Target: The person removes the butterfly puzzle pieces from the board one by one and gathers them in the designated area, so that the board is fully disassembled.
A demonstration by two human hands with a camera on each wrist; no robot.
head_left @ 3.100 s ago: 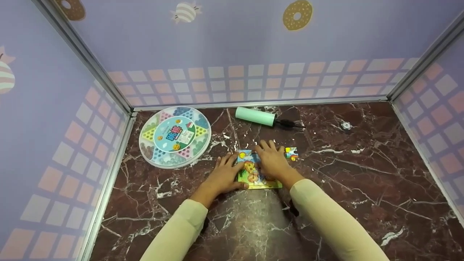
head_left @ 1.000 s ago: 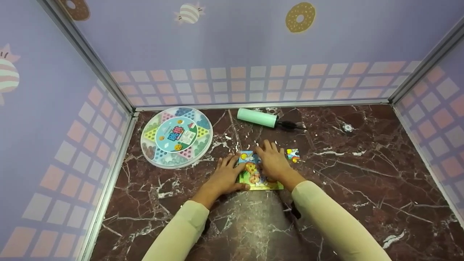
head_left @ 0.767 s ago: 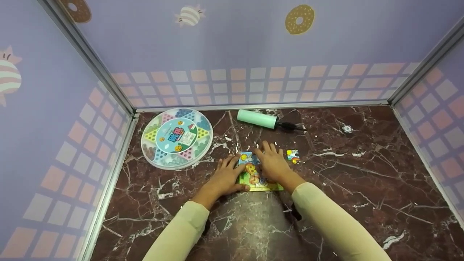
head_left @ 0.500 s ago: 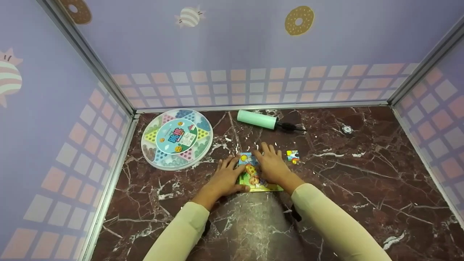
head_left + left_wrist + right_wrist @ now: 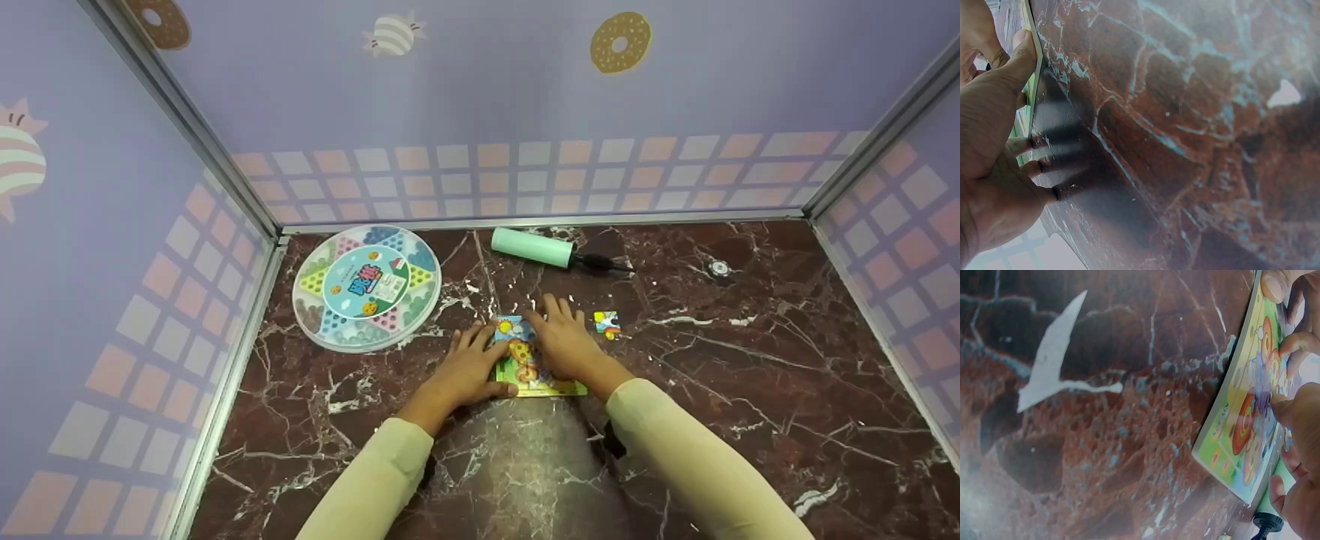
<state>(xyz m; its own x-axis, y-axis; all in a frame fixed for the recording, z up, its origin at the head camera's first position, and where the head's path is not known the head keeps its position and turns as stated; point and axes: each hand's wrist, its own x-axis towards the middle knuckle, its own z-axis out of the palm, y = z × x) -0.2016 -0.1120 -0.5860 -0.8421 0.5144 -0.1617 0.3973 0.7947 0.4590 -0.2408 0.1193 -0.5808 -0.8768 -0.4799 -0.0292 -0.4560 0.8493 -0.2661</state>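
A small, colourful cartoon jigsaw puzzle [image 5: 519, 375] lies flat on the dark marbled surface, in its shallow board. My left hand [image 5: 463, 369] lies along its left edge, thumb on the lower left corner; in the left wrist view, the other fingertips touch the marble beside the board. My right hand [image 5: 566, 341] rests over the upper right part and covers much of the picture. In the right wrist view, its thumb [image 5: 1282, 408] presses on the picture's face. Right of that hand lies a loose group of puzzle pieces [image 5: 606, 322], apart from the board.
A round, clear-lidded Chinese checkers set [image 5: 366, 289] lies at the back left. Behind the puzzle is a mint-green hand pump [image 5: 532, 247] with a black nozzle end. A small round chip-like disc [image 5: 718, 268] sits at the back right. Lilac panels [image 5: 495, 97] enclose the surface.
The head view has shifted slightly. Both hands keep nearly the same place on the puzzle, with only tiny shifts of the right fingers; the loose pieces stay put.
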